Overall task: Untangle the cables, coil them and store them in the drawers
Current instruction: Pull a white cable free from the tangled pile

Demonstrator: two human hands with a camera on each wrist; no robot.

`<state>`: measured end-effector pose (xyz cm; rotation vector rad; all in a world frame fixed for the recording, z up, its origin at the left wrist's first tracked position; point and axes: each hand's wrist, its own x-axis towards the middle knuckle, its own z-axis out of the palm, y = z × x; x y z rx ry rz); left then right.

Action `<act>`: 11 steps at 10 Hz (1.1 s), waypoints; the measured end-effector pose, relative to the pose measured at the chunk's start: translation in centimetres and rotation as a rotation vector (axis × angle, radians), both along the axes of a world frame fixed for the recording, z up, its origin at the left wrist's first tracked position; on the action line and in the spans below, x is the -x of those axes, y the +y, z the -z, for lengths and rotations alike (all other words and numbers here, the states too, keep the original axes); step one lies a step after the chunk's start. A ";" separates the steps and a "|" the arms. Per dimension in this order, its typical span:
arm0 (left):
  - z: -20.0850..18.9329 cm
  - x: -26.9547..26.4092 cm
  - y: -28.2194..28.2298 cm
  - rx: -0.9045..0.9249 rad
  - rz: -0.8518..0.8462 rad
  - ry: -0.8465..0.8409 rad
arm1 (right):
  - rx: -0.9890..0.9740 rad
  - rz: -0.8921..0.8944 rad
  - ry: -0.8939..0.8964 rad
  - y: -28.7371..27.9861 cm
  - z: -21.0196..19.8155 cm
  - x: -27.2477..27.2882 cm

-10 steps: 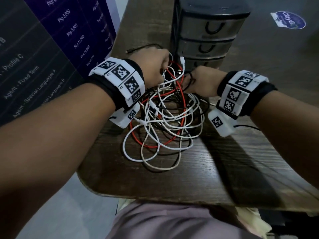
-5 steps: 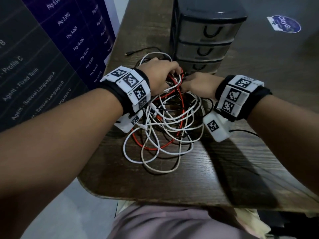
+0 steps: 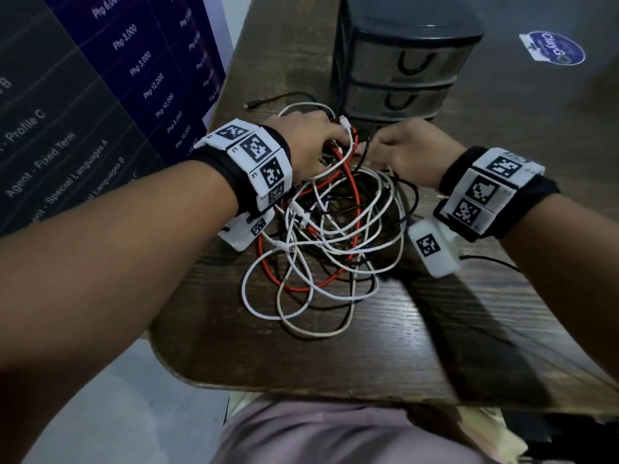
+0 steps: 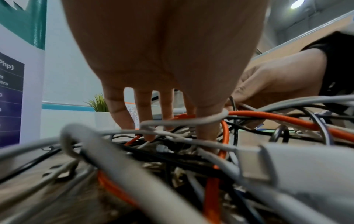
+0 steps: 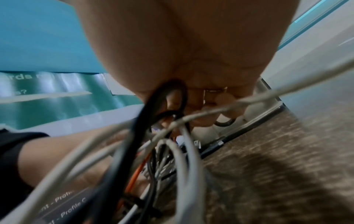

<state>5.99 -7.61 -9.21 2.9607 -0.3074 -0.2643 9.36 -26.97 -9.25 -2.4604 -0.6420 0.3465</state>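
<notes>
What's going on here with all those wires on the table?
A person is sorting out a tangle of cables, white, red and black, heaped on a wooden table. The left hand digs its fingers into the far side of the pile, and the right hand pinches a black cable there. Nothing is coiled yet, and the small drawers behind are closed.
</notes>
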 end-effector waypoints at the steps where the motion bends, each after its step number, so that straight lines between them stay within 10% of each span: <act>1: 0.2 0.0 0.2 -0.002 -0.001 0.008 | -0.076 0.051 0.067 -0.3 -0.2 0.0; 8: 0.0 0.0 1.9 0.072 -0.117 0.026 | -0.302 0.718 -0.195 -9.8 -4.9 -1.8; 11: -1.6 1.4 0.1 0.200 -0.132 -0.184 | -0.903 0.612 -0.134 -7.2 -6.3 -0.2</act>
